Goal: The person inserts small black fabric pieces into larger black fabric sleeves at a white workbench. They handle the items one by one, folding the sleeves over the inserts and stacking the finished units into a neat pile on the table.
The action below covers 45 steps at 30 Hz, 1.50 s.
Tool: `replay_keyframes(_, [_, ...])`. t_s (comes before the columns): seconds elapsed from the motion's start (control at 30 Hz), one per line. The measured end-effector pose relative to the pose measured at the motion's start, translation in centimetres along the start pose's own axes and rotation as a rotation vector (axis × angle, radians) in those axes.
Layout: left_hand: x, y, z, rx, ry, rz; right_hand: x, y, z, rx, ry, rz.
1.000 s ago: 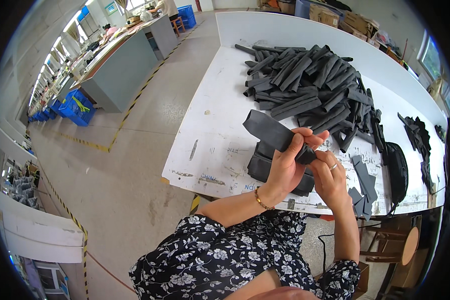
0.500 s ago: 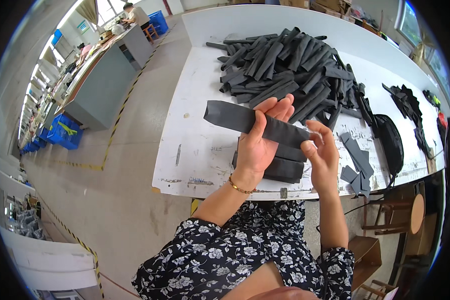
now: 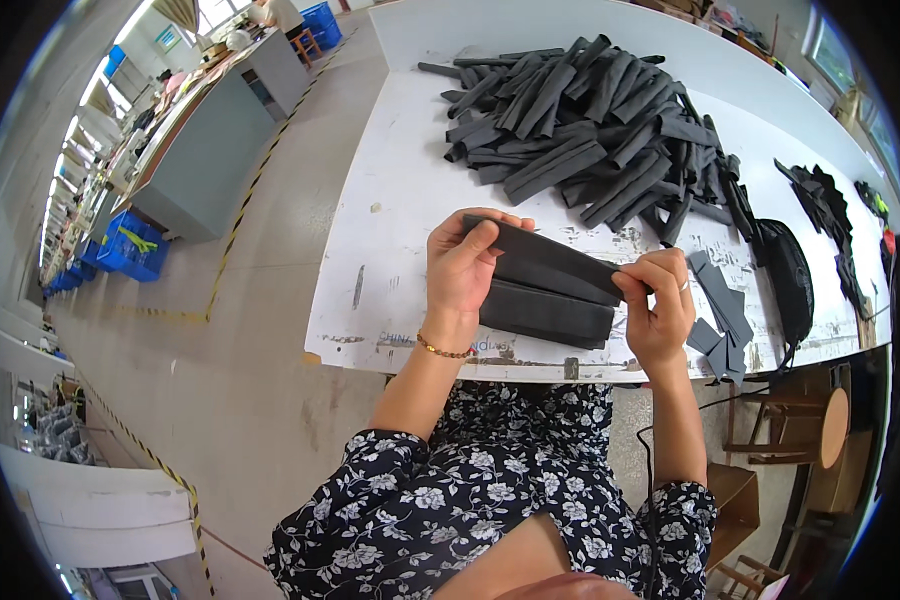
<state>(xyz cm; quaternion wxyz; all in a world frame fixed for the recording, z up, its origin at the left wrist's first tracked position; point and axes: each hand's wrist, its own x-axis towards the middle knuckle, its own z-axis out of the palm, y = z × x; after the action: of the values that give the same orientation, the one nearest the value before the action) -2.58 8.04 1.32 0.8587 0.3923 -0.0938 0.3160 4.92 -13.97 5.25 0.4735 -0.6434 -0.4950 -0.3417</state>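
Observation:
Between my hands stretches a flat black fabric strip, tilted down to the right above the table. My left hand pinches its left end, thumb on the near face. At the right end, my right hand grips it between thumb and fingers. Beneath the strip, a small stack of similar black strips lies on the white table, partly covered by the held one and my left hand. Farther back spreads a large heap of rolled or folded black fabric pieces.
Thin dark grey flat pieces lie right of my right hand. Beyond them are a black pouch and a pile of black scraps. A wooden stool stands at the right; blue bins stand across the aisle.
My left hand has turned from palm-up under the strip to gripping its left end. The strip has come lower, nearer the stack, and the view has shifted slightly.

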Motion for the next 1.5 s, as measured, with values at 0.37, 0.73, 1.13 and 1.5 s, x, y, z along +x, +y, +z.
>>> replay_keyframes(0.37, [-0.9,2.0,0.4,0.339,0.128,-0.034,-0.5,-1.3,-0.3,0.115,-0.131,0.576])
replay_keyframes(0.73, [-5.9,0.9,-3.5,1.312,0.110,0.184,-5.1,-1.5,1.1,-0.057,-0.340,0.776])
replay_keyframes(1.13, [-3.5,0.0,-0.2,1.792,-0.596,0.437,-5.4,-1.4,3.5,-0.542,-0.482,0.256])
replay_keyframes(1.5, [-1.5,-5.2,-4.5,1.758,-0.729,0.147,-8.5,2.3,5.7,-0.402,-0.701,0.360])
